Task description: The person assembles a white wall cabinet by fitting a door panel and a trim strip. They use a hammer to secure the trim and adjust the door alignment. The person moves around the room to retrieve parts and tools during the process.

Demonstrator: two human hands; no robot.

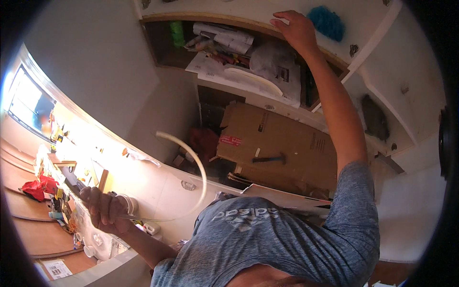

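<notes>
The thin white strip point(198, 172) curves up and rightward from the left hand point(103, 210), which grips its lower end closed. The right hand point(296, 29), well apart above, rests open-fingered on the upper shelf edge point(215, 19).

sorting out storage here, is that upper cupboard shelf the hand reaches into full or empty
Full. The upper shelf is crammed with papers, a green bottle and a plastic bag; the right hand grips its top edge.
</notes>
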